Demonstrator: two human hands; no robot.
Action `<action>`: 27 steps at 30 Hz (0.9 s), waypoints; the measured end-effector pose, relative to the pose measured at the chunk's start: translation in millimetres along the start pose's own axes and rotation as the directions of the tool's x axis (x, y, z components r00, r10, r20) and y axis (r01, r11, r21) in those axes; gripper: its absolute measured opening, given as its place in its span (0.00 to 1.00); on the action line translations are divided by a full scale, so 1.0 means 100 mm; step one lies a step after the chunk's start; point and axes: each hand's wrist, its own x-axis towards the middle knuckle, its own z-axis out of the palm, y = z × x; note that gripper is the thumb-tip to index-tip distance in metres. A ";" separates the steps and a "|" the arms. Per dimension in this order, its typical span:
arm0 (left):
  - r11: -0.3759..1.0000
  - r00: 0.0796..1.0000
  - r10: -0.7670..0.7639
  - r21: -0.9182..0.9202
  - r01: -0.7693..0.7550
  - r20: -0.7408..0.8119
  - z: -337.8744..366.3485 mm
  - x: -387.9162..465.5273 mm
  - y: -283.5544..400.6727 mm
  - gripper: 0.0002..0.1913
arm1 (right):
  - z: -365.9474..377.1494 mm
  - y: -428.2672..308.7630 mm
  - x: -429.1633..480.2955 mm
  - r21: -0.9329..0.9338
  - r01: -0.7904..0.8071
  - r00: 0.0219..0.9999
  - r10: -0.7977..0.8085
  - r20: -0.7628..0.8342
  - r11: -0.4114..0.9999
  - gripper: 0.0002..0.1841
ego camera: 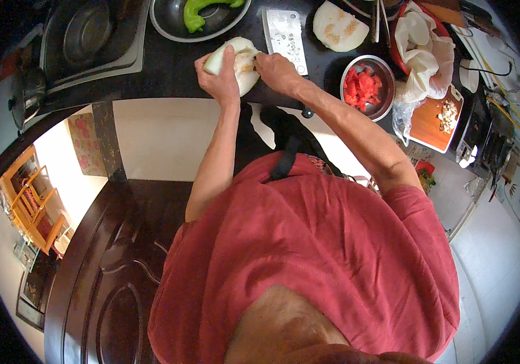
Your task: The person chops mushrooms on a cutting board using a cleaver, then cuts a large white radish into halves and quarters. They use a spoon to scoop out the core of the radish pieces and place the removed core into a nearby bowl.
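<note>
My left hand point(221, 75) grips a pale, peeled piece of melon or gourd point(247, 82) above the counter's front edge, thumb on top. My right hand point(276, 70) is closed at the piece's right side, on a small dark object that is mostly hidden by the fingers. A cleaver point(286, 41) lies flat just beyond my right hand, its dark handle point(307, 111) poking over the counter edge. Another pale cut piece point(340, 26) rests on the counter to the right of the cleaver.
A metal bowl point(165, 32) with a green pepper point(192, 17) stands at the back. To the right are a steel bowl point(389, 75) of chopped tomato point(362, 88), a red container point(399, 57) lined with a plastic bag point(424, 68), and a cutting board point(426, 123) with chopped garlic point(448, 117). A sink point(139, 54) lies left.
</note>
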 end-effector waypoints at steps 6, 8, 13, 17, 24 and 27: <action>0.999 1.000 -0.031 -0.025 0.031 -0.001 0.00 0.04 0.01 0.24 | -0.03 0.01 0.04 -0.083 0.095 0.995 -0.097 -0.017 0.992 0.11; 1.000 1.000 0.018 0.022 -0.019 0.010 0.02 0.04 0.00 0.24 | 0.07 0.12 0.10 -0.082 0.117 0.993 -0.115 0.029 0.990 0.11; 0.997 0.998 0.068 0.033 -0.068 0.017 0.02 0.03 0.02 0.25 | 0.09 0.10 0.03 -0.092 0.250 0.968 -0.246 0.060 0.964 0.11; 1.000 1.000 0.008 0.025 -0.007 -0.028 0.00 0.00 0.05 0.23 | -0.03 -0.10 -0.10 -0.044 0.025 1.000 -0.025 -0.007 0.999 0.11; 1.000 0.997 0.018 -0.008 -0.019 -0.074 -0.01 -0.04 -0.02 0.23 | 0.12 -0.22 -0.17 0.038 -0.098 0.995 0.098 -0.010 0.994 0.12; 1.000 0.999 0.002 0.007 -0.002 -0.048 0.00 -0.04 0.00 0.23 | 0.40 -0.05 -0.08 0.114 -0.025 1.000 0.026 -0.008 0.993 0.12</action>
